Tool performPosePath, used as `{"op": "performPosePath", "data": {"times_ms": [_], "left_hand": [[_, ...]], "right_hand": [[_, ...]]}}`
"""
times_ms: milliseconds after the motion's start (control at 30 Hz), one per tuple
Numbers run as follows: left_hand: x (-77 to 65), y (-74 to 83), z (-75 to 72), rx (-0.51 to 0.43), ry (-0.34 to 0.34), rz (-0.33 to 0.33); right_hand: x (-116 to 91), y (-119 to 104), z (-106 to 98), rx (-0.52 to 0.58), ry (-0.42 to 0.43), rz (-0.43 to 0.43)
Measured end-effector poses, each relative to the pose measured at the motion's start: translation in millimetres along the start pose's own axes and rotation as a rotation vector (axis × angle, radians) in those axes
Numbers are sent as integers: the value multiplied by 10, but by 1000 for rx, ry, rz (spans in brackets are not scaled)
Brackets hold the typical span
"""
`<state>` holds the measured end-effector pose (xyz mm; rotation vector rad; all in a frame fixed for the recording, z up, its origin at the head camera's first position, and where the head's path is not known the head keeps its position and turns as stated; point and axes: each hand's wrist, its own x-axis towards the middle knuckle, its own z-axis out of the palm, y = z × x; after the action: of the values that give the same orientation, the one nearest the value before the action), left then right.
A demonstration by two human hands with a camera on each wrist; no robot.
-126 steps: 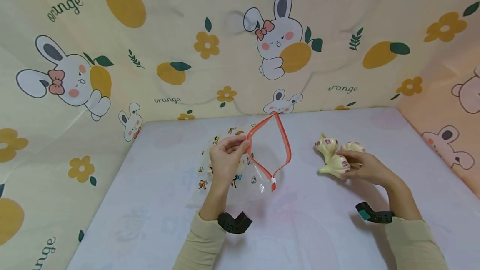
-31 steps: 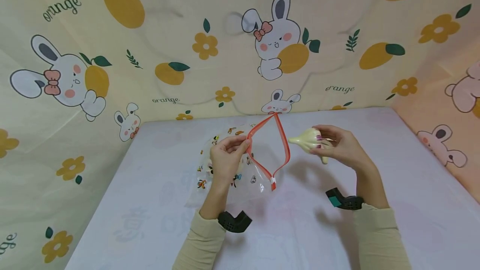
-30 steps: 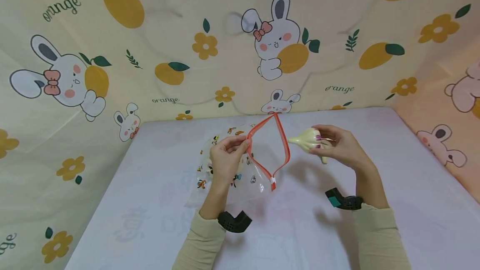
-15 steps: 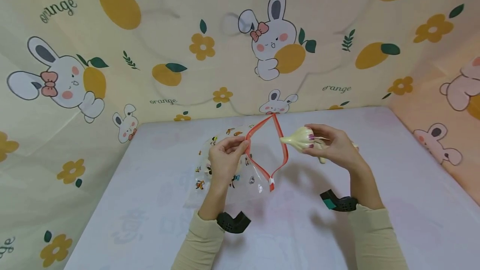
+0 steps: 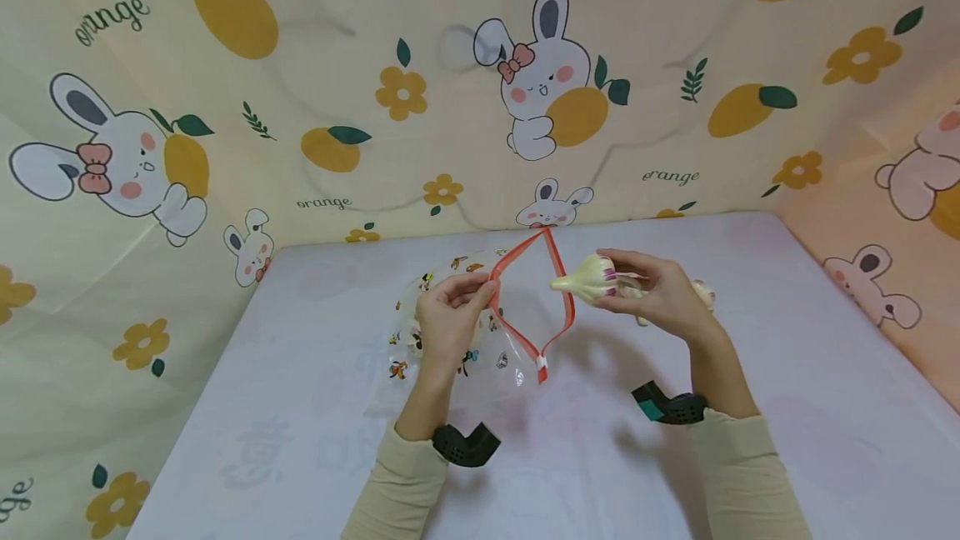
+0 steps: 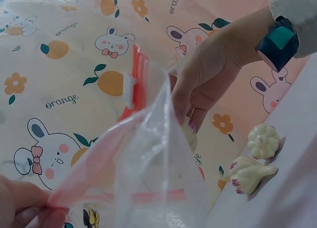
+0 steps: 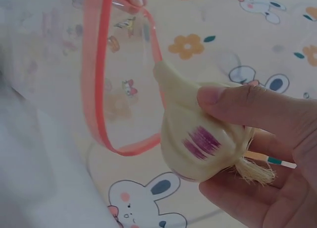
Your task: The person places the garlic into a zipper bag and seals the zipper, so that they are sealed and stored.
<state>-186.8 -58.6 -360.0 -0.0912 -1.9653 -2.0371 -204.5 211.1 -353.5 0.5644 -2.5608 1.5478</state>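
In the head view my left hand (image 5: 450,319) pinches the red zip edge of a clear zip bag (image 5: 567,311) printed with small cartoon figures. Its mouth gapes in a diamond shape facing right. My right hand (image 5: 663,294) holds a cream garlic bulb (image 5: 585,279) with purple streaks between thumb and fingers. The bulb's stem points left and overlaps the mouth's right edge. From the right wrist, the garlic's root tuft (image 7: 255,171) faces the palm. Two more garlic bulbs (image 6: 263,141) lie on the table in the left wrist view; the right hand mostly hides them in the head view.
A white-covered table (image 5: 300,457) carries everything. Behind it and along the sides hangs a cloth (image 5: 360,48) printed with rabbits and oranges. Each wrist wears a black camera mount (image 5: 467,445). The bag's body spreads on the table beneath the left hand.
My right hand has lifted one garlic bulb from the group on the table and carried it left to the bag's mouth. The left hand keeps its grip on the bag's edge.
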Motion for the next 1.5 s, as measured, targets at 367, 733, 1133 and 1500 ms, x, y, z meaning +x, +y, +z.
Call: {"op": "performPosePath", "data": {"times_ms": [367,733,1133,1500], "left_hand": [[5,3,2,-4,4,-4],[15,1,4,-2,8,-6],[10,6,6,0,1,-5],[6,2,9,-2,-2,-1]], "right_hand": [[41,2,139,36,-5,-72],[67,-28,234,0,-32,-97],[79,-59,301,-96,-70,-57],[80,-81,340,-110,-112,-8]]}}
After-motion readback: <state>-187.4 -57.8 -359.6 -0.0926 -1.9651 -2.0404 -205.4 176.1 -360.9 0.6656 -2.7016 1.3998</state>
